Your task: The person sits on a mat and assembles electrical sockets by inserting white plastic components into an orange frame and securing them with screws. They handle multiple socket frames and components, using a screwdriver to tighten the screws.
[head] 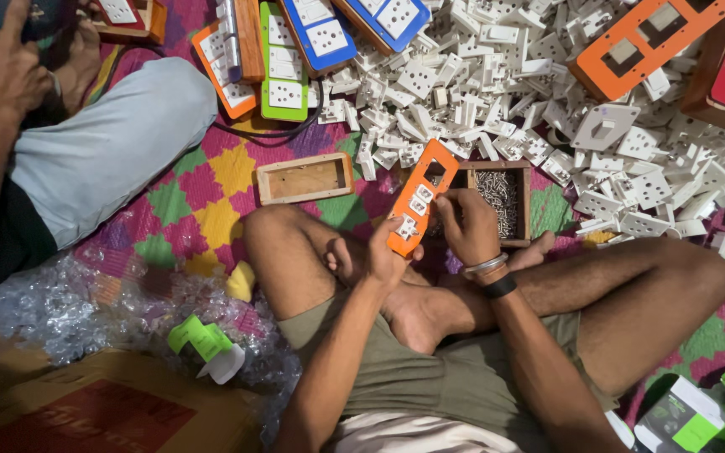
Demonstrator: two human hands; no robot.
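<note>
Just in front of the wooden screw box (515,205), the left hand (383,256) grips the orange switch plate (417,197) from below while the right hand (467,222) pinches its edge; lower sockets look fitted, the upper openings still empty.

Person seated cross-legged, both forearms reaching forward over the lap. Left hand (383,252) raised, fingers curled in a grip, thumb on top. Right hand (467,222) just beside it, fingertips pinched together; bangle and dark band on the right wrist.
</note>
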